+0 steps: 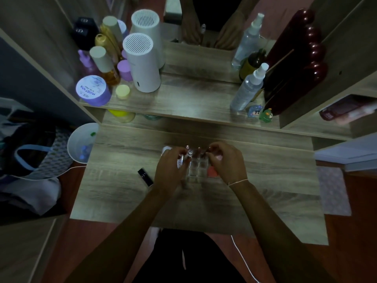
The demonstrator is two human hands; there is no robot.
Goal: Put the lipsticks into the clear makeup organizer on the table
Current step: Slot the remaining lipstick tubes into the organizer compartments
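Observation:
The clear makeup organizer (196, 169) stands in the middle of the wooden table (122, 197), between my two hands. My left hand (170, 168) grips a silver-capped lipstick (188, 155) at the organizer's left rear corner. At the right rear corner my right hand (226, 162) pinches a small dark lipstick (206, 152) above the compartments. A black lipstick tube (145, 176) lies flat on the table to the left of my left hand. Something pink-red (212, 171) shows beside the organizer under my right hand; what it is stays unclear.
A shelf (183, 103) behind holds a white cylindrical device (142, 62), bottles, a purple jar (92, 90), spray bottles (247, 88) and small figurines (266, 115). A white bin (81, 141) stands left of the table. A white cable (242, 260) hangs off the front edge.

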